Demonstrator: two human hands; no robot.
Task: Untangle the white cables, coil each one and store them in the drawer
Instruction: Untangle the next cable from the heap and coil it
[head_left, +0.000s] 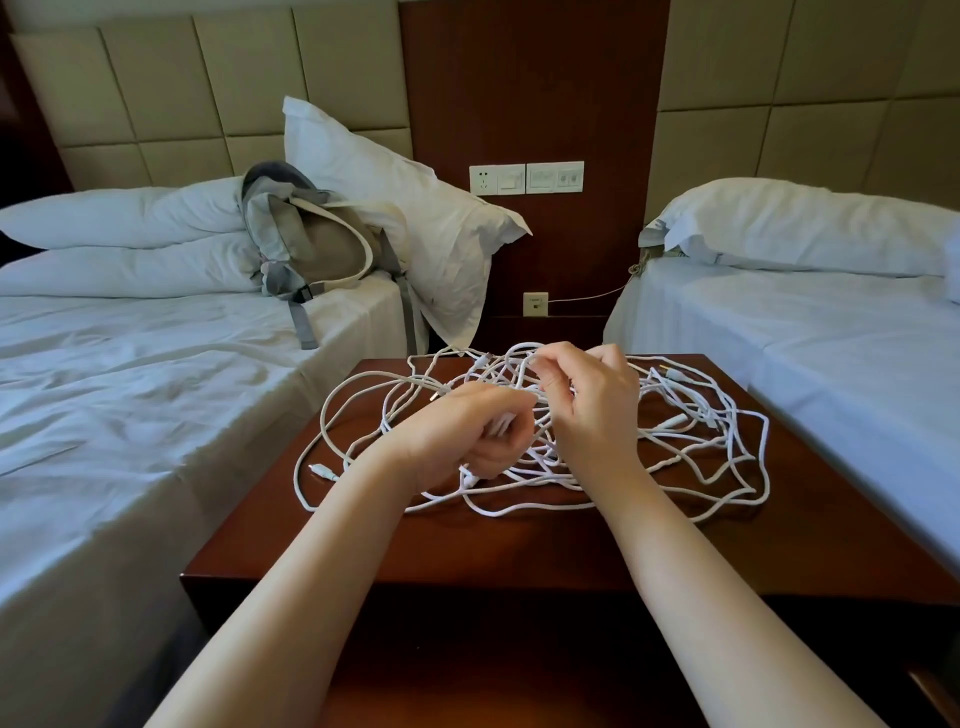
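- Left hand (467, 431): the fingers are curled inward round a small bunch of white strands. The hand sits low over the near-left part of the tangle.
- Right hand (592, 405): it is raised just beside the left hand and slightly beyond it. The thumb and bent fingertips pinch a single strand lifted out of the pile, and the remaining fingers are loosely curled.
- Tangle of thin white round cables (545, 454): it lies directly under and between both hands. Loose loops spread well out to the left of the left hand and to the right of the right hand.
- White cable plug (322, 470): it lies flat, left of the left wrist and apart from it.
- Dark reddish-brown polished wooden nightstand (519, 540): it carries the whole tangle. Its bare top shows between the forearms, nearer than both hands.
- Grey and beige fabric backpack (317, 244): it rests on the white bed far beyond and left of the left hand.
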